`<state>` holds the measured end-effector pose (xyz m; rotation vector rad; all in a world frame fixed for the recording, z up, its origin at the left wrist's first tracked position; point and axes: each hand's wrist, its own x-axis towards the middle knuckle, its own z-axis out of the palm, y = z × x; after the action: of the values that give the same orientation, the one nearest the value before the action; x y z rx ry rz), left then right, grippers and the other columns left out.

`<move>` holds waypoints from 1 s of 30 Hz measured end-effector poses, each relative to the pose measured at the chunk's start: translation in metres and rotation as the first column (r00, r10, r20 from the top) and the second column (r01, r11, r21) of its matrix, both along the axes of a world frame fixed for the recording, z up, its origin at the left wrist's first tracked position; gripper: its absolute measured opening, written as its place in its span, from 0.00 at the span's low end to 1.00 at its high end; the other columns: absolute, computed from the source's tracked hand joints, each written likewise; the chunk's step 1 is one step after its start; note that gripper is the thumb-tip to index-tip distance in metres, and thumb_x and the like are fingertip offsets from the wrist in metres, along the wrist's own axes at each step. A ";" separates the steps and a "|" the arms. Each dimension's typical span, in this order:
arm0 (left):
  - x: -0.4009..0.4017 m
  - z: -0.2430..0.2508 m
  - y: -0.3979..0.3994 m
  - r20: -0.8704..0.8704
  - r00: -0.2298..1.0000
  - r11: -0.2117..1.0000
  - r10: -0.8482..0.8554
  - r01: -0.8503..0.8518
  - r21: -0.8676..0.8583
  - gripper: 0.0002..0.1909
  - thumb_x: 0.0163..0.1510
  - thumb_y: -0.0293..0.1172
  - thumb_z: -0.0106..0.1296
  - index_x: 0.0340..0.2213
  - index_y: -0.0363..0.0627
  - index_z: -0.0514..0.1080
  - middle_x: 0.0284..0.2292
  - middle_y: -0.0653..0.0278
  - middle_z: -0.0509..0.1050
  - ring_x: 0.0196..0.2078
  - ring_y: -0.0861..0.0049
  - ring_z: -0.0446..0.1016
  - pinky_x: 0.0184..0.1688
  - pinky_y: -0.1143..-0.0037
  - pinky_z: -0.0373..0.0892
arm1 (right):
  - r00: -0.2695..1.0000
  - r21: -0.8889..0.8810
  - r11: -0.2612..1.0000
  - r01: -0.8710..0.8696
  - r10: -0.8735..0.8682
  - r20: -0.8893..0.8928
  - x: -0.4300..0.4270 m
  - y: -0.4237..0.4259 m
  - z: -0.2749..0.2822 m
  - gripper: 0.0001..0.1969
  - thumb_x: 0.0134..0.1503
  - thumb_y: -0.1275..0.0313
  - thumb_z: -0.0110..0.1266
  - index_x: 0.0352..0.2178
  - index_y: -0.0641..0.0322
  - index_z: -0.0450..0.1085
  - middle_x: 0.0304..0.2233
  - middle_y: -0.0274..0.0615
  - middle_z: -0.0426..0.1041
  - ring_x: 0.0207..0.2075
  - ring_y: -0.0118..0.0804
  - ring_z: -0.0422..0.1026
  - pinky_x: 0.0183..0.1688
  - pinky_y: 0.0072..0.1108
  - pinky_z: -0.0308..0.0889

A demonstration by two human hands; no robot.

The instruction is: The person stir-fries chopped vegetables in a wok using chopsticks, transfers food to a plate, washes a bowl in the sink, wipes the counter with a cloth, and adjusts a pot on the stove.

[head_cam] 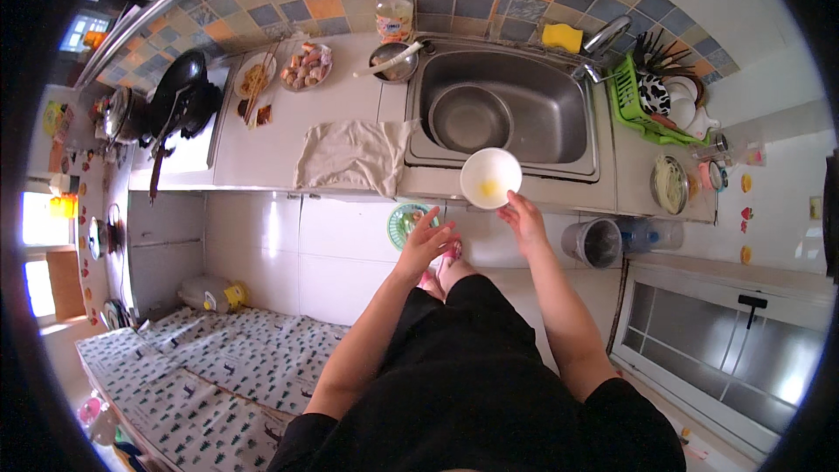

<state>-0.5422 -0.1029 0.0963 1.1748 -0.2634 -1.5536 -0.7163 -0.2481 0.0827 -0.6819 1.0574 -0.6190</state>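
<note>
My right hand [522, 217] grips the rim of a white bowl [505, 167] over the sink's front edge. A little yellow liquid, perhaps egg, lies in the bottom of the bowl. To its left my left hand [429, 242] hovers empty, fingers spread, in front of the counter. Beyond the bowl is a stainless steel sink [547, 124], with a round metal basin [468, 119] standing inside it. Below my left hand, on the floor, a green plastic basket [395, 226] holds some scraps that I cannot make out.
A beige cloth [354, 151] hangs slightly over the counter edge. Left stand a black wok [180, 78], a plate with chopsticks [254, 75] and a bowl of chopped pieces [307, 67]. Right are a green dish rack [628, 101], noodles [670, 183] and a grey bin [583, 242].
</note>
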 end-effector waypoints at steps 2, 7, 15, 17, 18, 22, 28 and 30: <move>-0.006 -0.005 0.006 0.007 1.000 1.000 0.009 -0.009 0.007 0.32 0.53 0.32 0.45 0.55 0.45 0.44 0.46 0.53 0.63 0.45 0.69 0.66 0.48 0.73 0.63 | 0.998 -0.057 0.998 0.038 -0.040 -0.043 -0.005 -0.013 0.000 0.15 0.49 0.61 0.54 0.31 0.61 0.66 0.29 0.34 0.69 0.29 0.26 0.67 0.35 0.16 0.64; -0.004 0.002 0.002 -0.005 0.997 0.997 0.074 -0.074 0.017 0.28 0.52 0.30 0.45 0.53 0.45 0.50 0.45 0.55 0.65 0.45 0.71 0.66 0.48 0.73 0.62 | 0.988 -0.101 0.995 0.026 -0.040 -0.147 -0.004 -0.062 -0.009 0.15 0.47 0.62 0.57 0.31 0.59 0.66 0.29 0.33 0.68 0.30 0.24 0.66 0.35 0.15 0.63; -0.004 -0.005 -0.063 0.066 0.985 0.984 0.157 -0.161 0.076 0.24 0.54 0.31 0.43 0.52 0.42 0.52 0.45 0.56 0.64 0.45 0.72 0.66 0.48 0.76 0.63 | 0.864 -0.337 0.920 -0.201 0.004 -0.504 0.022 -0.164 -0.081 0.26 0.37 0.61 0.64 0.34 0.68 0.66 0.31 0.41 0.71 0.33 0.34 0.69 0.37 0.22 0.63; -0.006 -0.009 -0.087 0.067 0.985 0.982 0.159 -0.165 0.092 0.24 0.54 0.32 0.43 0.52 0.42 0.52 0.46 0.56 0.64 0.46 0.71 0.66 0.48 0.75 0.62 | 0.818 -0.353 0.887 -0.296 0.045 -0.573 0.032 -0.184 -0.102 0.26 0.37 0.60 0.63 0.35 0.68 0.66 0.32 0.44 0.71 0.33 0.37 0.69 0.38 0.25 0.63; -0.007 -0.011 -0.098 0.064 0.983 0.981 0.169 -0.175 0.084 0.24 0.54 0.33 0.43 0.51 0.42 0.53 0.46 0.56 0.64 0.46 0.72 0.66 0.48 0.75 0.62 | 0.805 -0.361 0.876 -0.321 0.052 -0.591 0.037 -0.192 -0.112 0.27 0.36 0.60 0.63 0.35 0.68 0.66 0.31 0.45 0.71 0.33 0.38 0.70 0.38 0.25 0.63; -0.002 -0.030 -0.147 0.075 0.978 0.976 0.196 -0.202 0.083 0.24 0.54 0.33 0.43 0.51 0.42 0.53 0.46 0.56 0.64 0.46 0.72 0.65 0.49 0.74 0.61 | 0.634 -0.298 0.792 -0.532 0.139 -0.761 0.054 -0.219 -0.135 0.31 0.37 0.59 0.63 0.40 0.67 0.62 0.39 0.48 0.66 0.40 0.42 0.67 0.39 0.28 0.64; 0.006 -0.033 -0.201 0.073 0.954 0.944 0.291 -0.298 0.138 0.21 0.54 0.30 0.42 0.50 0.43 0.56 0.45 0.57 0.65 0.46 0.72 0.66 0.49 0.75 0.62 | 0.628 -0.401 0.705 -0.585 0.080 -0.774 0.070 -0.248 -0.163 0.36 0.41 0.59 0.59 0.48 0.62 0.53 0.45 0.50 0.59 0.44 0.48 0.63 0.42 0.34 0.63; 0.005 -0.037 -0.200 0.078 0.950 0.937 0.301 -0.310 0.163 0.21 0.54 0.30 0.42 0.50 0.43 0.56 0.44 0.57 0.65 0.46 0.73 0.66 0.49 0.75 0.62 | 0.515 -0.357 0.624 -0.695 0.085 -0.853 0.081 -0.243 -0.160 0.35 0.43 0.60 0.58 0.49 0.62 0.51 0.45 0.50 0.59 0.45 0.49 0.62 0.42 0.34 0.63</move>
<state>-0.5375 -0.3033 0.0589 1.3244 0.0239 -1.2914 -0.6357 -0.4914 -0.0777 -1.9695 1.3779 -0.2010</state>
